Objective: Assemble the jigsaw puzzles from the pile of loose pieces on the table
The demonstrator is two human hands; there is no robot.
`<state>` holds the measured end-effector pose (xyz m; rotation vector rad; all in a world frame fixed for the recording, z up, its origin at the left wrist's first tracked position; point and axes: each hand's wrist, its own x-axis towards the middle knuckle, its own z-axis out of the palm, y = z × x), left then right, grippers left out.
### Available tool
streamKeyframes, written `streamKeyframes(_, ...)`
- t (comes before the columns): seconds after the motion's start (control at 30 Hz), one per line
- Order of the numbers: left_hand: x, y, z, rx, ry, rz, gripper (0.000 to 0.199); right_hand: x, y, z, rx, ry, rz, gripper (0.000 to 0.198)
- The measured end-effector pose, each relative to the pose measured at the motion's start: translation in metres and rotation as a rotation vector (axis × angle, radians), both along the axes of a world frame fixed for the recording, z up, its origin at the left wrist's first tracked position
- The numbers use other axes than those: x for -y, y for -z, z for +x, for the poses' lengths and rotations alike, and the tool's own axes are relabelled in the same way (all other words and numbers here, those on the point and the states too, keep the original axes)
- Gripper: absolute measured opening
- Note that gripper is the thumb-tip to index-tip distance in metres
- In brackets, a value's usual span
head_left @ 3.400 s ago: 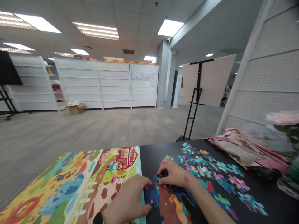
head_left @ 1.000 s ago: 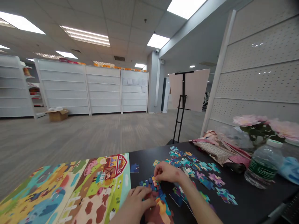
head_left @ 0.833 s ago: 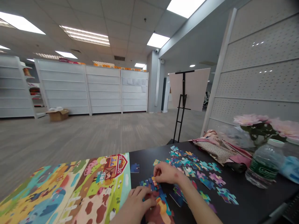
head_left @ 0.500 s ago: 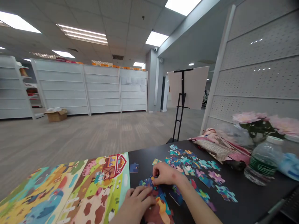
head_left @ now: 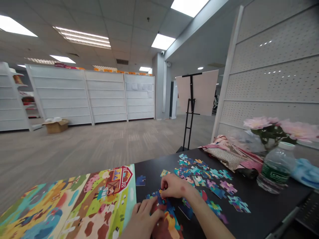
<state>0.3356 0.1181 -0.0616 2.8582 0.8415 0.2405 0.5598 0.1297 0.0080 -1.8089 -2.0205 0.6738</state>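
A partly joined jigsaw puzzle with dark blue and orange-brown artwork lies on the black table, partly covered by my hands. My left hand rests on its left side with the fingers stretched out over the pieces. At the puzzle's upper edge, my right hand has thumb and forefinger pinched on a small puzzle piece, mostly hidden by the fingers. Several loose puzzle pieces are spread beyond and to the right of my right hand. One dark blue piece lies apart, beside the picture sheet.
A colourful farm picture sheet covers the table's left. On the right stand a water bottle and pink flowers, near a patterned cloth. A keyboard shows at the lower right; an easel stands behind the table.
The view has turned slightly, so the surroundings sit a little further left. Both hands stay at nearly the same spots on the puzzle, with only slight finger movement.
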Motion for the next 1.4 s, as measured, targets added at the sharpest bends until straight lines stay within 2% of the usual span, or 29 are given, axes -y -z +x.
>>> streamKeyframes(0.1,0.001,0.004,0.004,-0.016,-0.063,-0.002,0.035,0.001,-0.002,0.001,-0.028,-0.013,0.013,0.013)
streamKeyframes(0.23,0.007,-0.003,0.007,-0.006,-0.089,0.02,0.038,-0.006,-0.002,0.005,-0.122,-0.013,0.021,0.009)
streamKeyframes(0.37,0.009,-0.008,0.006,0.007,-0.082,0.058,0.031,-0.019,0.004,0.003,-0.201,0.096,0.13,0.018)
streamKeyframes(0.47,0.005,-0.005,0.003,0.027,-0.064,0.051,0.027,-0.025,0.007,0.005,-0.18,0.173,0.212,0.016)
streamKeyframes(0.6,-0.004,0.0,-0.004,0.014,-0.031,-0.014,0.025,-0.025,-0.002,0.032,-0.1,0.327,0.322,0.028)
streamKeyframes(0.67,-0.006,0.002,-0.006,-0.001,-0.068,-0.007,0.023,-0.021,-0.008,0.053,-0.062,0.375,0.303,0.031)
streamKeyframes(0.77,-0.007,0.004,-0.008,-0.017,-0.154,0.016,0.023,-0.013,-0.009,0.075,-0.005,0.333,0.16,0.018)
streamKeyframes(0.83,-0.008,0.004,-0.01,-0.027,-0.155,-0.018,0.025,-0.008,-0.005,0.079,0.032,0.267,0.043,0.01)
streamKeyframes(0.93,-0.008,0.0,-0.015,-0.025,-0.138,-0.053,0.026,-0.004,0.004,0.074,0.095,0.222,-0.044,0.037)
streamKeyframes(1.0,-0.004,-0.006,-0.018,0.002,-0.128,-0.035,0.027,-0.003,0.007,0.069,0.135,0.226,-0.05,0.047)
streamKeyframes(1.13,0.004,-0.025,-0.022,0.018,-0.067,-0.012,0.025,-0.004,0.007,0.066,0.158,0.224,-0.053,0.047)
streamKeyframes(1.27,0.009,-0.042,-0.023,-0.008,-0.026,-0.048,0.034,-0.006,0.006,0.062,0.095,0.201,-0.028,0.053)
streamKeyframes(1.4,0.013,-0.05,-0.026,0.084,-0.002,-0.118,0.044,-0.008,0.0,0.046,-0.055,0.09,0.056,0.02)
